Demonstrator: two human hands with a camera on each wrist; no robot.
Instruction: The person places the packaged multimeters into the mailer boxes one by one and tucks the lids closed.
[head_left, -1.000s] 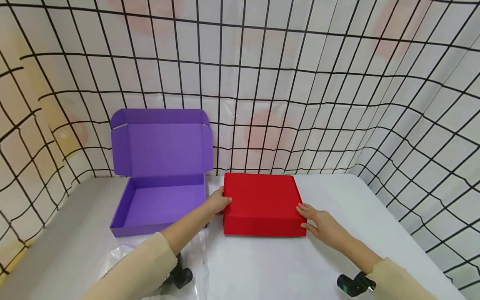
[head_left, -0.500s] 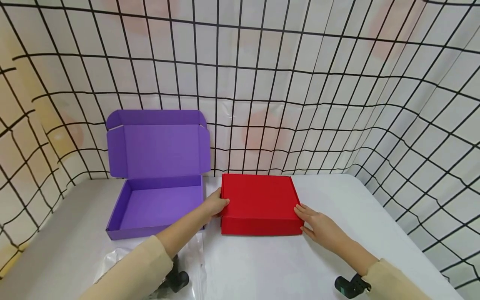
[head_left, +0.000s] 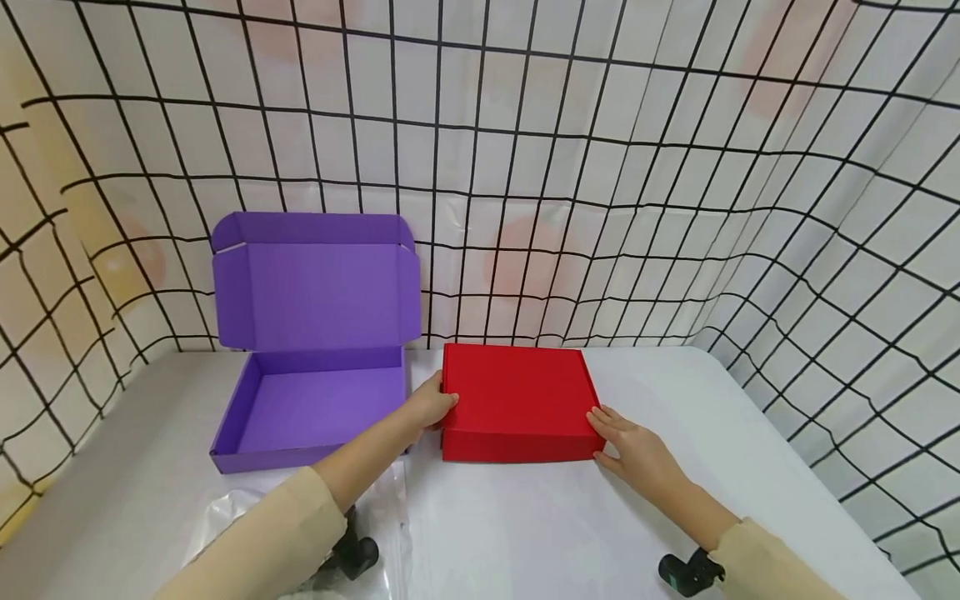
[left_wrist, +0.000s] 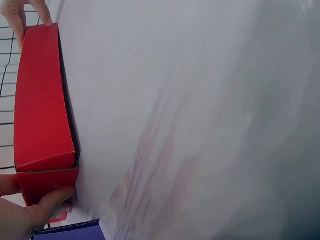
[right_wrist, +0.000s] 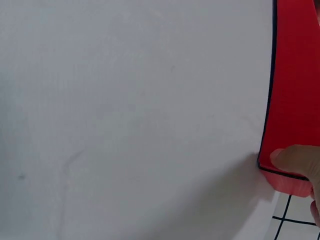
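Observation:
A closed red cardboard box [head_left: 517, 392] lies on the white table between both hands. My left hand [head_left: 433, 403] holds its left end, thumb over the top edge and fingers along the side; in the left wrist view the left hand [left_wrist: 35, 215] pinches that end. My right hand [head_left: 637, 446] grips the right front corner, fingers on the top edge and thumb at the front. In the right wrist view the right thumb [right_wrist: 295, 160] presses the red box [right_wrist: 297, 80] near its corner. The box's contents are hidden.
An open purple box [head_left: 315, 412] stands on the left, its lid raised against the black wire grid [head_left: 525, 200]. Clear plastic [head_left: 386, 517] lies under my left forearm. The white table [head_left: 525, 533] extends in front of the red box.
Both hands keep their places on the red box. Its front face looks shorter now, with the lower edge slightly farther from me. The head view shifts a little.

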